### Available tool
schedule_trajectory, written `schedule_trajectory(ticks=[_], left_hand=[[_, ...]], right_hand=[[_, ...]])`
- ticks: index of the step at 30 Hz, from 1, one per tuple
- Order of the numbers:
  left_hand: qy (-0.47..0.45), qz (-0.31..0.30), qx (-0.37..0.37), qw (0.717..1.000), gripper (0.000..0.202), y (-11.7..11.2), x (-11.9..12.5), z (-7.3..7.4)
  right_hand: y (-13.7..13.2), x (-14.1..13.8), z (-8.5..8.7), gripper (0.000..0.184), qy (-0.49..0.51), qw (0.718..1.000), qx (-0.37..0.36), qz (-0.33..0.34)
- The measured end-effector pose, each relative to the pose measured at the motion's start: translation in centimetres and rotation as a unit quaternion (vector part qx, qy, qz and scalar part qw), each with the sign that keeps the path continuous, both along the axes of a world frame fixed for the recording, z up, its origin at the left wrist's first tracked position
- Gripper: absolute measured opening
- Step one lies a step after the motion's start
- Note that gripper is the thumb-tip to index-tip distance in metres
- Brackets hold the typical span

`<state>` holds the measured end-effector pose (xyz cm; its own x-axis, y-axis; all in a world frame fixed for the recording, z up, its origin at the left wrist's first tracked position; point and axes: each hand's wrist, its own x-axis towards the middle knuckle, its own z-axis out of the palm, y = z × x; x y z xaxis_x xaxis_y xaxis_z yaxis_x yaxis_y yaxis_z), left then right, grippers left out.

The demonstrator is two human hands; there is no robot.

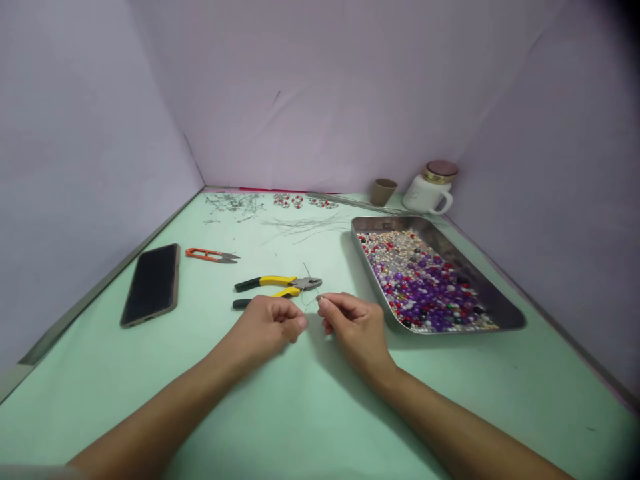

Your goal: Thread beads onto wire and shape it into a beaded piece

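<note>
Between my two hands a thin wire (311,301) bends in a loop, one end sticking up over the jaws of the pliers. My right hand (356,328) pinches the wire between thumb and forefinger; a tiny part at its fingertips is too small to name. Thumb and curled fingers of my left hand (274,325) are pressed together at the wire's other side, and the fingertips hide the grip. Just beyond lie the combination pliers (306,284) with yellow and black handles, jaws pointing right, partly behind my left hand.
To the right stands a metal tray (435,230) of mixed beads. A phone (151,283) and orange thread snips (213,255) lie left. Toward the back are wire scraps (235,204), beaded pieces (289,200), loose wires (300,225), a brown cup (383,192) and a lidded white mug (425,195).
</note>
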<state>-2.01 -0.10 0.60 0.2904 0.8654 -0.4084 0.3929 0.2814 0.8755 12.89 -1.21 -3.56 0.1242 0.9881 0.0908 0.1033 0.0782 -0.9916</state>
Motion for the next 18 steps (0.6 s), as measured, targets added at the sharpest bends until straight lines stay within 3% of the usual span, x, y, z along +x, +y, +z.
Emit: schedule_trajectory(ticks=[6,12,15,18], left_hand=[[0.091,0.018,0.098,0.991,0.018,1.3,-1.5,1.1],[0.087,0.006,0.102,0.991,0.017,1.9,-2.2,1.1],[0.091,-0.018,0.132,0.987,0.015,1.9,-2.2,1.0],[0.090,-0.054,0.167,0.980,0.015,1.7,-2.1,0.9]], right_hand=[[-0.2,-0.2,0.1,0.016,0.032,0.998,-0.026,0.057],[-0.6,0.0,1.1,0.019,0.080,0.980,-0.064,0.170],[-0.5,0.4,1.2,0.021,0.084,0.954,-0.116,0.262],[-0.4,0.7,1.1,0.021,0.095,0.909,-0.178,0.364]])
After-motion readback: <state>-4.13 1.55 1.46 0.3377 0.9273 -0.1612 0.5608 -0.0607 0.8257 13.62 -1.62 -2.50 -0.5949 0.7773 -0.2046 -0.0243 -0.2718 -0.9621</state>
